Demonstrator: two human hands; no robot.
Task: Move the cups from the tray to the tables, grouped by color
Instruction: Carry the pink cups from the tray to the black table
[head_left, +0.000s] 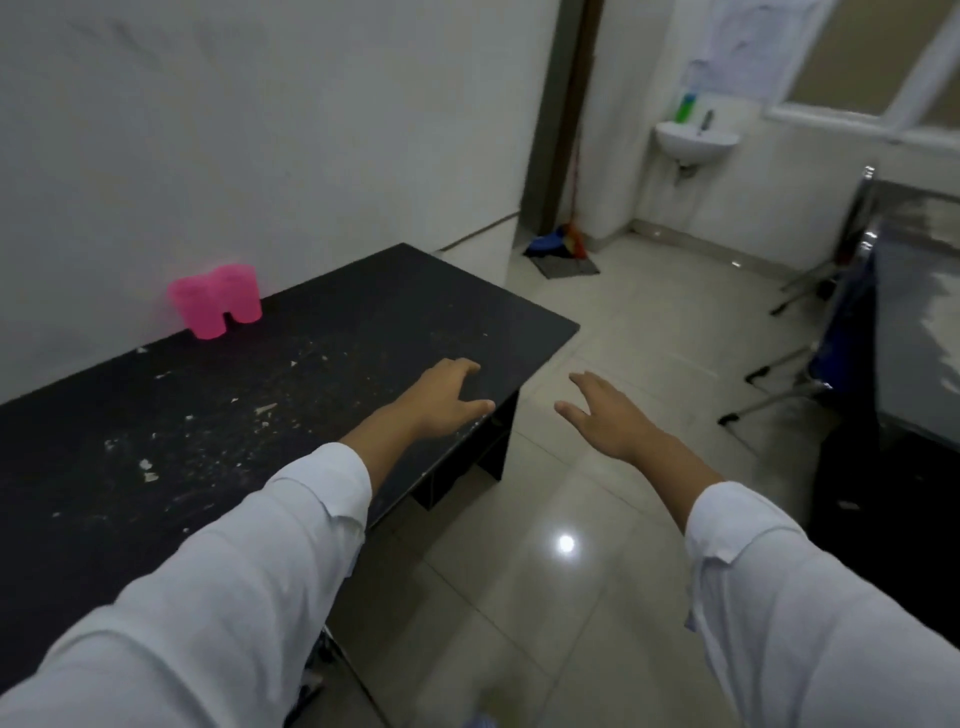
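Black table (332, 332) corner under left hand (445, 401)

At left, table (322, 332) with its long back edge against the wall (260, 130); on it at that back edge, pair of cups (218, 304), upright, touching each other, well apart from both hands. Over the table's near right corner, left hand (447, 400); just right of it, past the table and over the floor (597, 312), right hand (602, 415). On the far wall to the right, sink (696, 140) with bottle (685, 106) on its back rim; at the right edge, second table (919, 312).
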